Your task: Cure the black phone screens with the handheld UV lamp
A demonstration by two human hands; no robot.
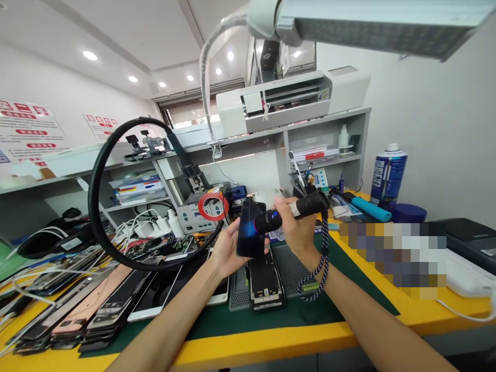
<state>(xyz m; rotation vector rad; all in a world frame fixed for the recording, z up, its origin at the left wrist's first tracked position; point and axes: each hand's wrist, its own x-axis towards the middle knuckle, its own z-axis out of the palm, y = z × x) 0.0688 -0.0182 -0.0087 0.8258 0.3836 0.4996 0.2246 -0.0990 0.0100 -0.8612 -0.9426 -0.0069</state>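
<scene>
My left hand is closed around the edges of a dark phone screen, held up and tilted above the work mat. In my right hand is a black flashlight, its lens end close to the screen and a blue-violet glow on the glass. A braided wrist cord hangs from the flashlight's tail. Below the screen, an opened phone body lies on a grey perforated pad, its inner parts showing.
Stacks of phone parts and cables cover the left side. A black hose loops up beside my left arm. A blue spray can stands at right, and a lamp hangs overhead. The green mat lies on a yellow table.
</scene>
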